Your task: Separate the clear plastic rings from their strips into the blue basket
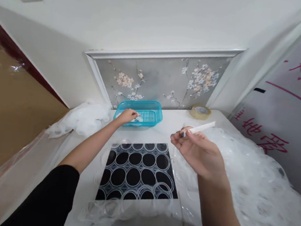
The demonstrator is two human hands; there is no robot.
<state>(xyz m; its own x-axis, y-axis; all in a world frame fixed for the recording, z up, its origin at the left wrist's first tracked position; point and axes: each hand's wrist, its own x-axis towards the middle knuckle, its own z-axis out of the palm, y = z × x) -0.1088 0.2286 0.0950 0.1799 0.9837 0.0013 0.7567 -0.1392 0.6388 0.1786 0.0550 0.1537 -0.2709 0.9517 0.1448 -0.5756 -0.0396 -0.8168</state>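
Left hand (127, 116): fingers curled, reaching into the basket (153, 110), touching a small white piece (unclear what).
Right hand (193, 145): pinching a white stick (201, 127) above the counter (170, 129).

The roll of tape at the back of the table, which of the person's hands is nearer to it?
Right. The right hand, holding a white stick, is just in front of the roll of tape; the left hand is in the blue basket, farther left.

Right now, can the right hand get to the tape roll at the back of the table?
Probably yes: the tape roll lies just beyond the right hand, with bare table between; but that hand already holds a white stick.
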